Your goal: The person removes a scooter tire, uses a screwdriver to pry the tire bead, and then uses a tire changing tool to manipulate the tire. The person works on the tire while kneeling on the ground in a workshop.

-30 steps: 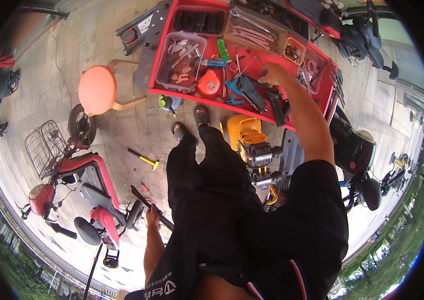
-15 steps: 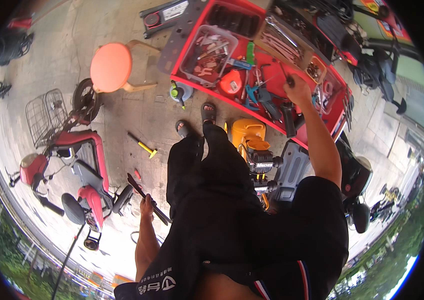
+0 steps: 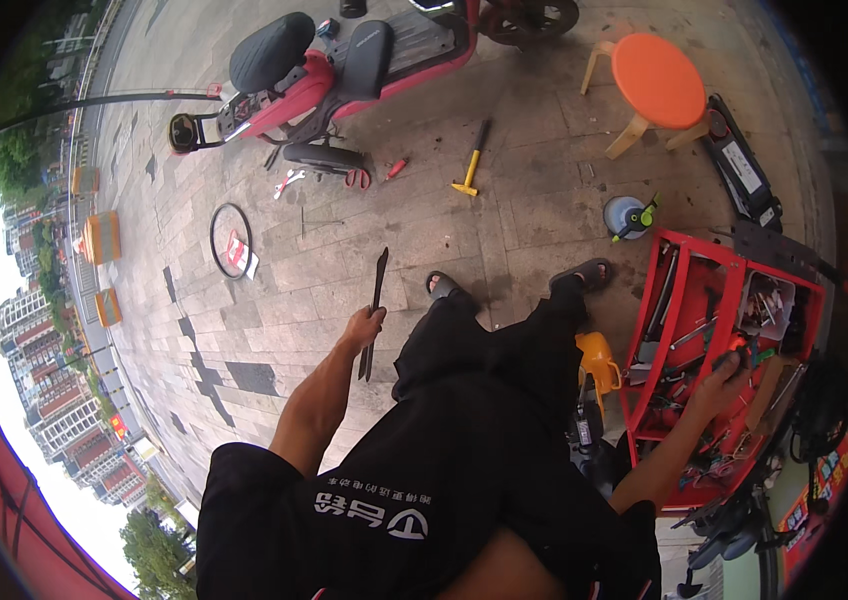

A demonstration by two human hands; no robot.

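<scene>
My left hand (image 3: 365,326) is closed round long, dark, flat bars (image 3: 381,278) that look like tyre levers, held upright above the paving. Their ends stick out above and below my fist. At the right, my right hand (image 3: 722,384) reaches over a red tool chest (image 3: 634,350). Its fingers are curled about something dark at the fingertips, too small to make out. Around that hand lie pliers, other loose hand tools and an orange-red item. A clear plastic bin (image 3: 768,305) of small metal parts sits in the chest just beyond.
A pink-red electric scooter (image 3: 304,95) stands at the far left. On the paving lie a yellow hammer (image 3: 472,172), a red-handled tool (image 3: 397,169), scissors (image 3: 358,179) and a black tyre ring (image 3: 215,240). An orange stool (image 3: 658,80) and a floor jack (image 3: 739,165) stand far right.
The view has swung left, so the tool chest now sits at the lower right. My left hand still grips the dark bars; my right hand remains over the chest.
</scene>
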